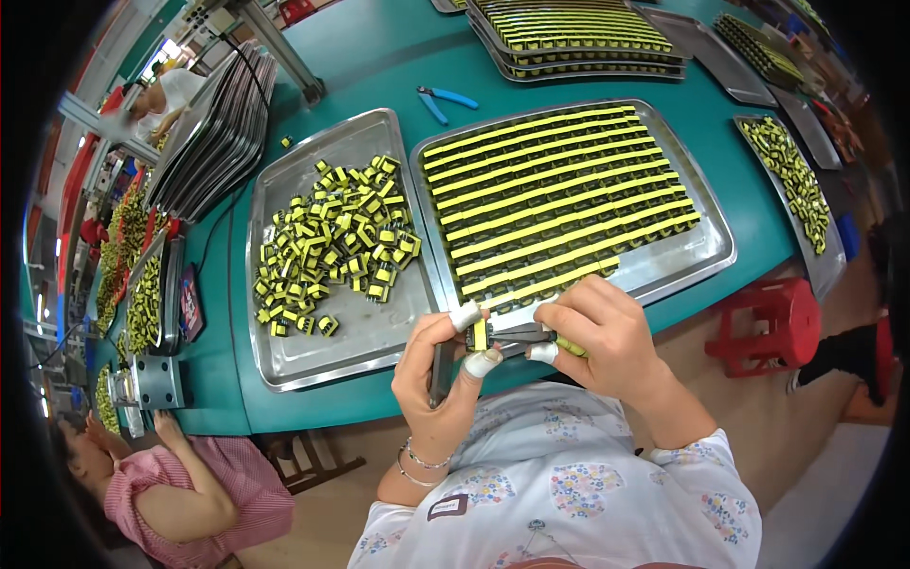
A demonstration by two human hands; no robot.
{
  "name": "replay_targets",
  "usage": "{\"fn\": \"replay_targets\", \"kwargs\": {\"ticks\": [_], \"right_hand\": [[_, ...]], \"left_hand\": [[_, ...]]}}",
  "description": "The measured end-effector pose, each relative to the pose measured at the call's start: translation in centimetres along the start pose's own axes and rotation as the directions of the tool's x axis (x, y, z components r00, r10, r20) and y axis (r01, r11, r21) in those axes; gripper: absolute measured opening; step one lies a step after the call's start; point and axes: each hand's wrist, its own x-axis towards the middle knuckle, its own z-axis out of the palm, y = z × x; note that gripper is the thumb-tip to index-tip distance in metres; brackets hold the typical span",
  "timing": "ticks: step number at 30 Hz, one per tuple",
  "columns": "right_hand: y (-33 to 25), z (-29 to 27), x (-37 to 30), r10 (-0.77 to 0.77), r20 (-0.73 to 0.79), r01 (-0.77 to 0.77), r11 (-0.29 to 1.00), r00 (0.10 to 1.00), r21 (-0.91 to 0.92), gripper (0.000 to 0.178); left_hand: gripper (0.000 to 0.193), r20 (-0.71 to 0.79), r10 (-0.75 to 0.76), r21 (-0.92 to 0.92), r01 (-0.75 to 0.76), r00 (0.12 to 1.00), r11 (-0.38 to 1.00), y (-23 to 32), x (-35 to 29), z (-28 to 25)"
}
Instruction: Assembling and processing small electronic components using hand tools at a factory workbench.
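While the green table is spread with metal trays, a yellow-and-black part is held at its near side, by the near rims of the two middle trays. The part is pinched between the white-capped thumb and fingertip of the left hand, which are parted only by its width. The fingers of the right hand are curled closed around a slim dark tool, its tip brought up to the part; whether they touch cannot be told. The left tray is heaped with loose parts, and the right tray is mostly filled with neat rows. Blue cutters are laid beyond them, their handles spread. Filled trays are stacked at the far side, and many more trays are piled at the left beside a metal post. At the right, a red stool is placed on the floor; at the lower left, a co-worker in striped pink is seen
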Motion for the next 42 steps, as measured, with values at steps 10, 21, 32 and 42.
{"fn": "replay_targets", "kwargs": {"ticks": [10,21,32,42], "right_hand": [[-0.4,-0.3,-0.3,0.050,0.006,-0.050,0.999,0.999,0.010,0.028],[-0.1,-0.1,-0.3,0.076,0.003,-0.075,0.989,0.997,0.127,0.027],[-0.3,0.0,-0.7,0.022,-0.014,-0.022,1.000,1.000,-0.019,0.031],[-1.2,0.1,-0.8,0.360,0.101,-0.350,0.743,0.928,0.570,0.031]], "left_hand": [[0.036,-0.040,-0.049,0.026,0.050,0.998,0.998,0.3,-0.2,0.3],[0.035,0.024,-0.162,-0.179,0.163,0.987,0.970,0.6,-0.1,0.6],[0.035,0.014,-0.039,-0.076,0.039,0.999,0.996,0.5,-0.5,1.0],[0.041,0.026,-0.296,-0.348,0.286,0.955,0.893,1.5,0.1,1.8]]}}
